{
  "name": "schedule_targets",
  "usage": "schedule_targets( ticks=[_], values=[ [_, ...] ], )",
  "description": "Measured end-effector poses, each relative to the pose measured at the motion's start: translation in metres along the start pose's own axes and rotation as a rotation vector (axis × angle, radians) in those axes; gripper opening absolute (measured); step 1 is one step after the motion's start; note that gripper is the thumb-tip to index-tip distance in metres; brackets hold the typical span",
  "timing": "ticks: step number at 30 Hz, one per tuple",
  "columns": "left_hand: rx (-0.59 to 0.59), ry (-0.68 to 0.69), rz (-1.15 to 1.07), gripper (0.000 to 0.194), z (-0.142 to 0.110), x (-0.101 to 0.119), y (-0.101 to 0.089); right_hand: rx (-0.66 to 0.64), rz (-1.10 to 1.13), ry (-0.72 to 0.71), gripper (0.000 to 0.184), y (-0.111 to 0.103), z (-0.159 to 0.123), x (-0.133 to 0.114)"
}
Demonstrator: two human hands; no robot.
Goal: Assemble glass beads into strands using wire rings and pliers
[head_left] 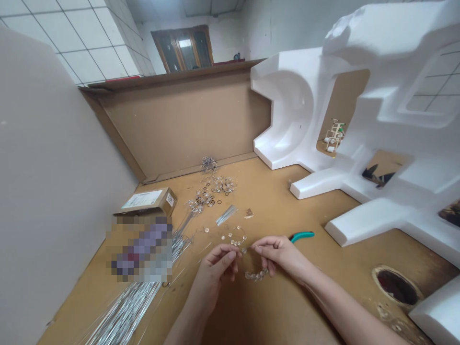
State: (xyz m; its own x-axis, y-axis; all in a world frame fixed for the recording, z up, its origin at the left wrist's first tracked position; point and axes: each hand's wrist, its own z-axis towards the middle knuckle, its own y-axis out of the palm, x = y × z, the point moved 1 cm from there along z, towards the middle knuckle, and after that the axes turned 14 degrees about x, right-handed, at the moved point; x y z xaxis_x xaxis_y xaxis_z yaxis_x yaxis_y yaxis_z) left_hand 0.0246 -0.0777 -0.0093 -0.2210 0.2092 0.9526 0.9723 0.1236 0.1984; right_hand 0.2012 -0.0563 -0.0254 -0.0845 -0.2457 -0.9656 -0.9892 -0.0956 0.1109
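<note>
Both hands come together low in the middle of the view, fingertips facing across a small gap. My left hand [220,263] pinches thumb to forefinger at the lower end of a curved strand of clear crystal beads [235,243]. A single clear bead [244,250] sits between the two hands. Opposite, my right hand [278,254] is pinched too, and a second short strand of clear beads [256,276] hangs curving beneath its fingers. The joining wire is too fine to follow. Just beyond the right hand, teal-handled pliers [302,235] lie partly hidden by it.
Long silvery wires [129,306] spread across the left, beside a cardboard box [149,203] and a blurred-out item [142,249]. Heaped beads and rings [204,199] lie farther back, near short metal pins [226,215]. White moulded foam [345,227] stands right, near a hole [397,286].
</note>
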Motion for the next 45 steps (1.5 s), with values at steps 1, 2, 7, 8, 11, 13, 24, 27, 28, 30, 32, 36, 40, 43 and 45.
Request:
schedule_targets(
  ticks=[1, 2, 7, 8, 11, 13, 24, 27, 28, 30, 32, 36, 40, 43, 45],
  values=[
    [-0.012, -0.021, -0.005, 0.011, 0.001, -0.001, -0.001, -0.005, -0.002, 0.0, 0.033, 0.0, 0.0, 0.0],
    [-0.022, -0.029, -0.004, 0.01, 0.001, -0.001, -0.002, -0.009, -0.003, -0.001, 0.033, 0.0, -0.001, 0.0],
    [-0.01, 0.051, 0.089, 0.012, 0.006, -0.003, -0.006, -0.021, 0.024, -0.006, 0.032, -0.001, -0.001, 0.0],
    [0.002, 0.068, 0.108, 0.013, 0.007, -0.004, -0.006, -0.023, 0.033, -0.005, 0.032, -0.001, -0.001, 0.0],
    [0.013, 0.137, 0.15, 0.012, 0.008, -0.003, -0.006, -0.031, 0.069, 0.007, 0.032, -0.002, -0.001, -0.001],
    [0.004, 0.184, 0.151, 0.011, 0.007, -0.002, -0.004, -0.033, 0.101, 0.02, 0.032, -0.002, -0.001, -0.001],
    [0.049, 0.061, -0.012, 0.012, 0.0, -0.004, 0.005, -0.045, 0.198, 0.079, 0.028, 0.002, 0.0, 0.003],
    [0.011, 0.035, -0.07, 0.01, 0.0, -0.005, 0.004, -0.047, 0.19, 0.075, 0.027, 0.002, -0.002, 0.002],
    [0.0, 0.027, -0.084, 0.01, 0.0, -0.005, 0.004, -0.047, 0.185, 0.074, 0.028, 0.002, -0.002, 0.002],
    [-0.014, 0.004, -0.1, 0.009, 0.0, -0.004, 0.003, -0.042, 0.172, 0.073, 0.028, 0.001, -0.003, 0.0],
    [-0.025, -0.023, -0.11, 0.009, 0.001, -0.003, 0.001, -0.039, 0.153, 0.071, 0.028, 0.0, -0.003, 0.0],
    [-0.042, -0.062, -0.132, 0.01, 0.005, -0.001, -0.004, -0.041, 0.101, 0.059, 0.027, 0.0, -0.002, 0.001],
    [0.032, 0.025, 0.07, 0.015, 0.007, -0.004, -0.009, -0.056, 0.039, 0.047, 0.028, 0.002, -0.001, 0.004],
    [0.075, 0.149, 0.285, 0.019, 0.005, -0.005, -0.007, -0.077, 0.002, 0.037, 0.028, 0.003, -0.001, 0.004],
    [0.097, 0.222, 0.375, 0.021, 0.003, -0.004, -0.005, -0.092, -0.015, 0.026, 0.028, 0.004, -0.003, 0.003]
  ],
)
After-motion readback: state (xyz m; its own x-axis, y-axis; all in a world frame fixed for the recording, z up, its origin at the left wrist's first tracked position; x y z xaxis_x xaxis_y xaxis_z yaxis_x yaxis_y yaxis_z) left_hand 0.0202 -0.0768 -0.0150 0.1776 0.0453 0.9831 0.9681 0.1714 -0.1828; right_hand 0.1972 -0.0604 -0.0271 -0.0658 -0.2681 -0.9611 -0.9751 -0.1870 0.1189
